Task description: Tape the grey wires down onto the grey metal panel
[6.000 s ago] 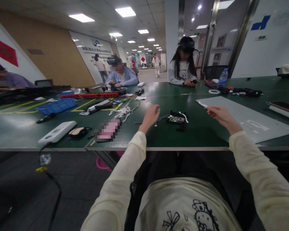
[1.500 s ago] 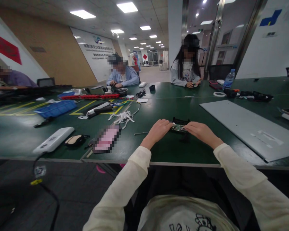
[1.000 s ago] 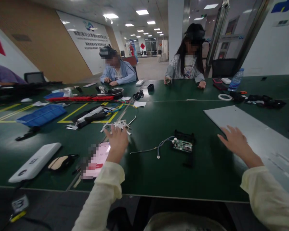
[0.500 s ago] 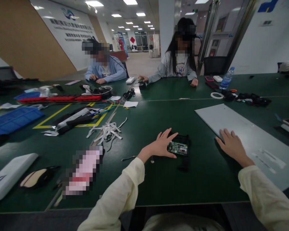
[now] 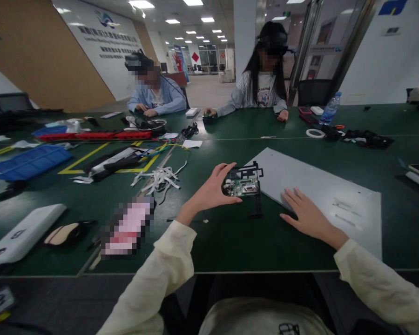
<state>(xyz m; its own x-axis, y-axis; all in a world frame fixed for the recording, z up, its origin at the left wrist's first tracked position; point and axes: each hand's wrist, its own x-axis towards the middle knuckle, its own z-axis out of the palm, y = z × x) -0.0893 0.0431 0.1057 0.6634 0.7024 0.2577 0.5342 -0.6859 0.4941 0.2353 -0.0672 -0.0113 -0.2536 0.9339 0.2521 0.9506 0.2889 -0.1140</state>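
My left hand (image 5: 212, 188) grips the left side of a green circuit board (image 5: 242, 187), thumb below and fingers above. The board sits in a black plastic bracket (image 5: 256, 204) whose thin arms stick out above and below it. It appears raised a little off the table. My right hand (image 5: 309, 216) lies flat, fingers spread, on a light grey panel (image 5: 317, 181). The panel's left corner reaches behind the bracket.
White strips (image 5: 162, 179) lie left of my left hand. Beyond are a blue basket (image 5: 30, 160), a red bar (image 5: 97, 136) and a water bottle (image 5: 330, 109). A white device (image 5: 28, 232) is at the near left. Two people (image 5: 261, 88) sit across the table (image 5: 216, 246).
My left hand has closed on the circuit board and seems to have lifted it with its bracket. My right hand and the grey panel have shifted left, and the panel has turned.
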